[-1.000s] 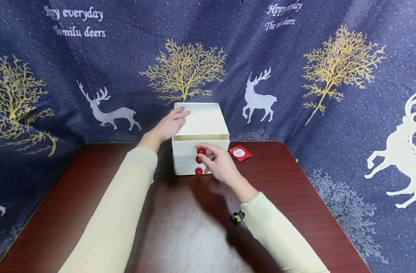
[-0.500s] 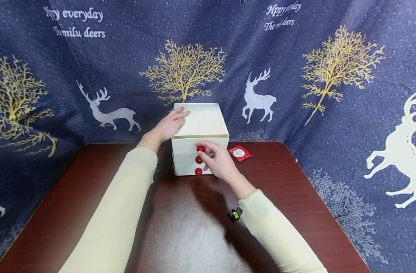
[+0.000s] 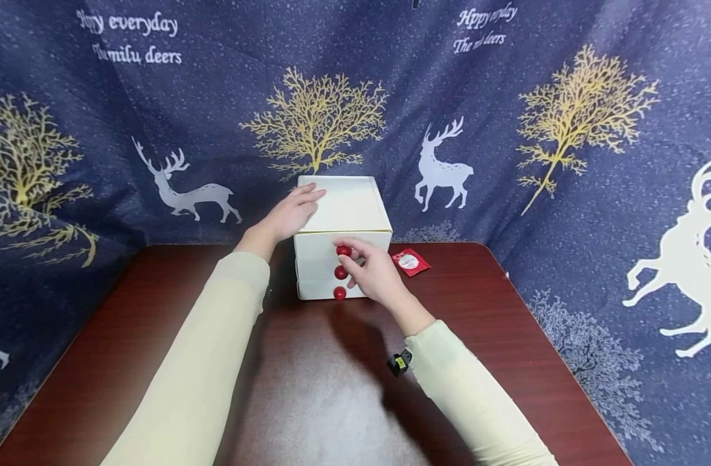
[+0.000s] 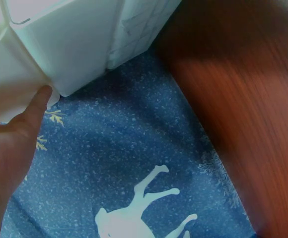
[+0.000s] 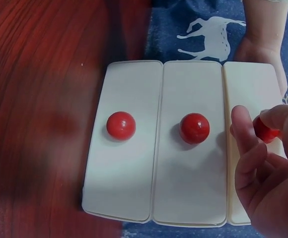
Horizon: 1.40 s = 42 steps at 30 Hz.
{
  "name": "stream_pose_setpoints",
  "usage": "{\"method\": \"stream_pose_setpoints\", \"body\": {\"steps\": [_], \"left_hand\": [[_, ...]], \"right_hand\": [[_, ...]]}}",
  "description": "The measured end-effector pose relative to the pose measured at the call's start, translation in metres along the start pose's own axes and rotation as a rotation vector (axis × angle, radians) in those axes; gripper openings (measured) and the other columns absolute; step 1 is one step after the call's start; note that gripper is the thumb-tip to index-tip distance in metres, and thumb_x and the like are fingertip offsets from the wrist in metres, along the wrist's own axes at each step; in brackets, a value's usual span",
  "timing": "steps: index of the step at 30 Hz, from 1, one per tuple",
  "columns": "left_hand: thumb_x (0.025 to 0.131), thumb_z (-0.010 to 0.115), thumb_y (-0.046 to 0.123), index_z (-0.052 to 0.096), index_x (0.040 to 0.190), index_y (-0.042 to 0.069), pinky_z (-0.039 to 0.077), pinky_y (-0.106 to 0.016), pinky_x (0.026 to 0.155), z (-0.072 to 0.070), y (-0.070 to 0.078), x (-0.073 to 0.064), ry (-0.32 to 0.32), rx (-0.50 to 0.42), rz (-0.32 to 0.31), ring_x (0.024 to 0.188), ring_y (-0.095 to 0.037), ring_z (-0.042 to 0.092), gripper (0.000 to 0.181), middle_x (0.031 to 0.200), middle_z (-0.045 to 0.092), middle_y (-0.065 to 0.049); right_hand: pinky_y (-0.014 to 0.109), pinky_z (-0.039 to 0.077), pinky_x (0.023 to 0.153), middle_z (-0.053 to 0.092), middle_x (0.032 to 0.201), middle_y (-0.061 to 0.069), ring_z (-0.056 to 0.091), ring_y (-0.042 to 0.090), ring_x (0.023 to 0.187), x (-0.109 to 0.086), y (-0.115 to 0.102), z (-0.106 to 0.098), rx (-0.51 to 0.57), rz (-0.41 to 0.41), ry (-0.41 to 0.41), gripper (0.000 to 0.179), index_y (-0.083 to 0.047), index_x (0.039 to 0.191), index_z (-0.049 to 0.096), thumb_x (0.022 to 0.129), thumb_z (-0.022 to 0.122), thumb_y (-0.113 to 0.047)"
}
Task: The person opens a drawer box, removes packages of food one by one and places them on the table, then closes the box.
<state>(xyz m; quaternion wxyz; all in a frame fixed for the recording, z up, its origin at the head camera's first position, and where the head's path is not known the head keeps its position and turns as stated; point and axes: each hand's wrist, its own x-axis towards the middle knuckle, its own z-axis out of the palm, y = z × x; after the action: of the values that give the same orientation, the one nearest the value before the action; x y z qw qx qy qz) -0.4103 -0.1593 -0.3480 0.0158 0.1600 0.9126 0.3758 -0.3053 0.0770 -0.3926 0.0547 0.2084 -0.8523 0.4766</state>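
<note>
A small white drawer box stands at the back of the table, with three stacked drawers and a round red knob on each. Along its upper left edge rests my left hand, fingers extended over the top. My right hand pinches the top knob between thumb and fingers. The top drawer is nearly flush, with a thin line of gap under the lid. In the right wrist view, the middle knob and bottom knob are untouched. The drawer's inside is hidden.
A red sachet with a white round label lies on the table just right of the box. The brown wooden table reaches a dark blue cloth with deer and trees behind it.
The top drawer has slid inward, pushed by my right hand on its knob, and the gap above it has narrowed to a thin line. My left hand has stayed in place.
</note>
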Motion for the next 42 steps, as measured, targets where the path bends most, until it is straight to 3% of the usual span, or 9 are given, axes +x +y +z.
{"method": "stream_pose_setpoints", "body": {"steps": [5,8,21,24,29,33,38,42], "left_hand": [[0.117,0.036,0.039,0.045,0.17,0.025,0.008,-0.061,0.14,-0.001,0.001,0.001,0.003,-0.004,-0.005,0.174,-0.031,0.004,0.055,0.186,0.017,0.003],[0.117,0.035,0.039,0.044,0.17,0.025,0.008,-0.061,0.14,-0.001,0.001,0.0,-0.002,-0.005,-0.007,0.174,-0.032,0.003,0.056,0.186,0.017,0.003],[0.117,0.034,0.039,0.044,0.17,0.027,0.008,-0.062,0.14,0.0,-0.002,0.001,-0.016,0.005,-0.016,0.174,-0.031,0.003,0.056,0.186,0.016,0.004],[0.117,0.034,0.039,0.043,0.171,0.027,0.008,-0.062,0.14,-0.003,-0.001,0.0,-0.025,0.021,-0.02,0.174,-0.032,0.004,0.056,0.187,0.015,0.003],[0.116,0.033,0.039,0.041,0.172,0.027,0.008,-0.062,0.14,-0.007,0.003,0.005,-0.037,0.047,-0.024,0.174,-0.033,0.004,0.058,0.187,0.015,0.003],[0.115,0.033,0.04,0.041,0.172,0.027,0.007,-0.061,0.14,-0.008,0.004,0.008,-0.044,0.053,-0.042,0.174,-0.032,0.003,0.058,0.187,0.014,0.004],[0.115,0.035,0.039,0.043,0.171,0.026,0.009,-0.06,0.14,-0.007,0.005,0.008,-0.04,0.045,-0.053,0.174,-0.031,0.005,0.058,0.186,0.016,0.003],[0.115,0.035,0.038,0.043,0.171,0.026,0.008,-0.06,0.14,-0.007,0.005,0.007,-0.036,0.046,-0.059,0.174,-0.031,0.006,0.058,0.186,0.017,0.003]], "right_hand": [[0.029,0.058,0.058,0.068,0.096,0.011,0.076,0.043,0.069,0.002,0.001,0.001,-0.013,0.005,-0.002,0.036,-0.017,0.144,0.072,0.108,0.069,-0.016],[0.028,0.057,0.056,0.067,0.096,0.011,0.076,0.045,0.07,0.004,0.001,0.001,-0.024,0.007,0.0,0.035,-0.017,0.143,0.072,0.108,0.069,-0.016],[0.028,0.059,0.06,0.071,0.1,0.011,0.076,0.041,0.071,0.002,0.002,0.002,-0.05,0.001,-0.017,0.042,-0.02,0.149,0.068,0.107,0.07,-0.015],[0.031,0.06,0.059,0.076,0.1,0.009,0.073,0.031,0.066,-0.005,0.006,0.002,-0.022,-0.044,0.012,0.043,-0.022,0.148,0.07,0.105,0.07,-0.015],[0.03,0.055,0.056,0.078,0.088,0.003,0.065,0.011,0.059,-0.016,0.016,0.003,-0.019,-0.062,0.082,0.03,-0.02,0.128,0.08,0.1,0.068,-0.02],[0.028,0.056,0.06,0.078,0.09,0.003,0.069,0.012,0.061,-0.02,0.028,0.006,-0.073,-0.025,0.03,0.028,-0.017,0.128,0.078,0.101,0.069,-0.02],[0.028,0.058,0.071,0.081,0.102,0.004,0.072,0.013,0.074,-0.019,0.044,0.013,-0.12,-0.001,-0.009,0.04,-0.021,0.137,0.074,0.098,0.071,-0.017],[0.029,0.061,0.071,0.082,0.11,0.009,0.075,0.015,0.071,-0.017,0.055,0.02,-0.079,0.004,-0.025,0.045,-0.023,0.14,0.071,0.096,0.071,-0.014]]}}
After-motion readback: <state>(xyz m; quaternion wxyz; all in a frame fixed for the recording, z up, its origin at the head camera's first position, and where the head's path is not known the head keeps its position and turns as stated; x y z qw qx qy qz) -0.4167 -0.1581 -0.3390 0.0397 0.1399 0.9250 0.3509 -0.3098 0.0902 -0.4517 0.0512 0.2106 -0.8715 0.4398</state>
